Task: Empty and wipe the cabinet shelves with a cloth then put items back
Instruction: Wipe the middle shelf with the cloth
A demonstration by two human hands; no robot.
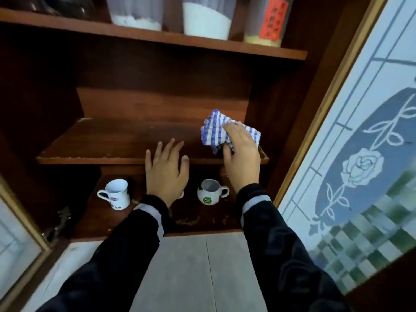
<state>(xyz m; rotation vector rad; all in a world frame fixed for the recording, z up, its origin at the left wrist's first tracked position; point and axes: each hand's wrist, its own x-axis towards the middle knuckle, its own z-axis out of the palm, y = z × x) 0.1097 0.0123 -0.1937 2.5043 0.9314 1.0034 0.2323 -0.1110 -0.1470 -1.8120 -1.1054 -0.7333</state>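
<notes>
My right hand [240,154] grips a bunched blue-and-white striped cloth [213,131] at the right end of the bare middle cabinet shelf [112,143]. My left hand [165,170] hovers in front of that shelf's edge with fingers spread and straight, holding nothing. On the lower shelf [198,219] stand two white mugs: one with a printed label [116,194] at the left, and a rounder one with a green logo [210,192] between my wrists.
The upper shelf [157,39] carries several clear jars, two with white powder [207,21] and one with a red label [269,21]. An open glass door etched with a rose [360,154] stands at the right. Another door frame [22,210] is at the left. Grey countertop [202,266] lies below.
</notes>
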